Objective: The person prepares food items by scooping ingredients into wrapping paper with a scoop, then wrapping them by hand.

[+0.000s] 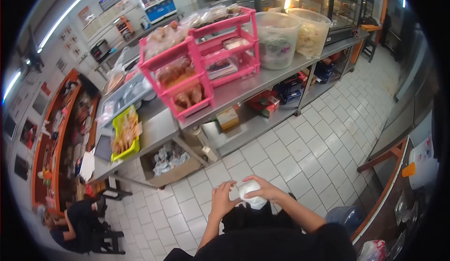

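Note:
A small white crumpled bundle (252, 196), looking like a thin plastic bag or wrap, is held in front of my body, above my dark clothing. My right hand (268, 191) is closed around it from the right, thumb and fingers pressed on its top and side. On the other side, my left hand (224, 198) curves with fingers and thumb apart, the thumb tip close to the bundle's left edge.
Ahead runs a steel counter (159, 126) with a pink rack (206, 68), a yellow-green basket (125, 134) and clear tubs (277, 40). A cardboard box (176, 172) sits below. A seated person (77, 223) is at left; a dark table (384, 214) with a water jug (346, 218) is at right.

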`<action>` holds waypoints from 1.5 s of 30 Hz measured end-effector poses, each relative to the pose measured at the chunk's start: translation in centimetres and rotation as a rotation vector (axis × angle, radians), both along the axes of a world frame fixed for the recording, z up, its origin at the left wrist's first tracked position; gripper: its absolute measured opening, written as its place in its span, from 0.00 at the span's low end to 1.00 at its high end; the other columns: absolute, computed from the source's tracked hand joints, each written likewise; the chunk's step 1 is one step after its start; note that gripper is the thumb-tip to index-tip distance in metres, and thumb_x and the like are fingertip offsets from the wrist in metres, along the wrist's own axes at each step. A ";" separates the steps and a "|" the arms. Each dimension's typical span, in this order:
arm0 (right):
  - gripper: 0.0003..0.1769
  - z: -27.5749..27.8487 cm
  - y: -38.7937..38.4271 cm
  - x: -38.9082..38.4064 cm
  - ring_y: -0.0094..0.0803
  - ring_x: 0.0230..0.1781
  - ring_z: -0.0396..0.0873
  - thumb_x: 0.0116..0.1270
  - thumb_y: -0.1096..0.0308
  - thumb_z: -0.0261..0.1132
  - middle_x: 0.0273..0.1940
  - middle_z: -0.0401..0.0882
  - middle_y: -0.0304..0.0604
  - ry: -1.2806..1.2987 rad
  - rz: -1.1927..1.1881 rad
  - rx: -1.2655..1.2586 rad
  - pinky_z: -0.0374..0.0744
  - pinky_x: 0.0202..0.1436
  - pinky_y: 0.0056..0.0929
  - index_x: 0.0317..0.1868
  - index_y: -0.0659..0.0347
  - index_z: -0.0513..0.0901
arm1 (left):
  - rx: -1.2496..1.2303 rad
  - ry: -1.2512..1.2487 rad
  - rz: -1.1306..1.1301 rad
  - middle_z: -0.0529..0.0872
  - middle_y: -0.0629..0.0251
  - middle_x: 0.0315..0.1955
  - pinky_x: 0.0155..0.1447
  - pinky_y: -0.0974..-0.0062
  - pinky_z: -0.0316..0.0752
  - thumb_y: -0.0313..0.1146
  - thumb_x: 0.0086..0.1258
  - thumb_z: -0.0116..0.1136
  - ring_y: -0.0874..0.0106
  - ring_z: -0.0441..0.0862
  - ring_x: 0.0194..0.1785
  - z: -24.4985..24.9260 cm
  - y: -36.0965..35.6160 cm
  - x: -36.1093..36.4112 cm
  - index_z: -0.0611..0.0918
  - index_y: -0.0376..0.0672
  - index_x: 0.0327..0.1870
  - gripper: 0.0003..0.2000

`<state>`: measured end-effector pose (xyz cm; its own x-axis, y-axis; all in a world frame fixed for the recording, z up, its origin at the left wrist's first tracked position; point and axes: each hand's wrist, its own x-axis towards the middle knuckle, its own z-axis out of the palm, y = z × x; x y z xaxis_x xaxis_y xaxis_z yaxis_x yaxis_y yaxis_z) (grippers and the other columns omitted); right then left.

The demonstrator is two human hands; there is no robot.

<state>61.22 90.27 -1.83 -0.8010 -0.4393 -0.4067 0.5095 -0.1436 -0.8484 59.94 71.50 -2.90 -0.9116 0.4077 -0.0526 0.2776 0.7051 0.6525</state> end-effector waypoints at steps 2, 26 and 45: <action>0.28 0.2 1.4 -0.1 0.30 0.41 0.74 0.46 0.74 0.68 0.38 0.74 0.45 -0.011 -0.325 0.008 0.74 0.42 0.28 0.50 0.59 0.69 | -0.146 -0.011 -0.084 0.77 0.63 0.42 0.51 0.65 0.62 0.50 0.43 0.67 0.65 0.75 0.46 -4.5 -1.3 -1.9 0.73 0.49 0.50 0.31; 0.33 27.6 29.5 -65.8 0.45 0.38 0.79 0.36 0.55 0.72 0.37 0.79 0.49 1.397 -0.604 1.180 0.77 0.42 0.37 0.45 0.54 0.71 | -0.468 -0.919 -0.184 0.74 0.59 0.52 0.53 0.56 0.69 0.59 0.51 0.56 0.61 0.72 0.54 -27.5 7.9 -30.0 0.69 0.53 0.57 0.33; 0.61 3.4 18.4 -83.7 0.47 0.56 0.66 0.26 0.39 0.76 0.55 0.66 0.58 1.101 1.293 1.196 0.65 0.59 0.38 0.59 0.65 0.60 | -0.394 -1.328 0.097 0.73 0.60 0.54 0.50 0.60 0.73 0.50 0.53 0.60 0.62 0.73 0.53 -20.9 8.0 -27.5 0.67 0.54 0.59 0.31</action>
<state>-22.50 108.62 1.59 -0.3707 -0.7639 -0.5283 -0.8278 0.5296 -0.1850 32.40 79.48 -23.85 -0.1125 0.1020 -0.9884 -0.4473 0.8830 0.1420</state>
